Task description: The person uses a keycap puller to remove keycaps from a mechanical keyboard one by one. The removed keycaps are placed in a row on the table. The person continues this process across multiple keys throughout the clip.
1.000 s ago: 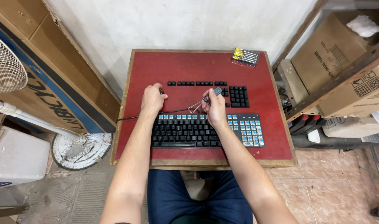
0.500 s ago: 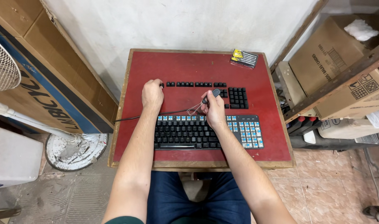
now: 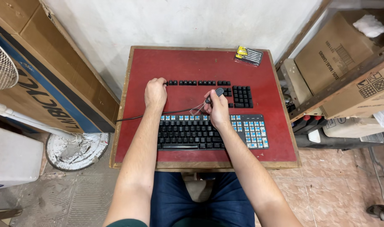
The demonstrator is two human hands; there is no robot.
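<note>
Keycaps are being pulled from the black keyboard (image 3: 208, 133) on the red table (image 3: 276, 138), and the right hand (image 3: 219, 110) is gripping a wire keycap puller (image 3: 202, 107), fingers clamped on its dark handle, the wire loop pointing left just above the keyboard's top row. The left hand (image 3: 155, 93) is resting at the left end of the row of removed keycaps (image 3: 198, 83); whether its curled fingers are pinching a cap I cannot tell. Blue switches are showing bare on the top row and the right-hand pad, while the main block is still capped. A second cluster of loose caps (image 3: 241, 96) is lying near the right hand. To do this well, the loop should be seating fully under both sides of one cap, then lifting straight up, with the left hand steadying the keyboard.
</note>
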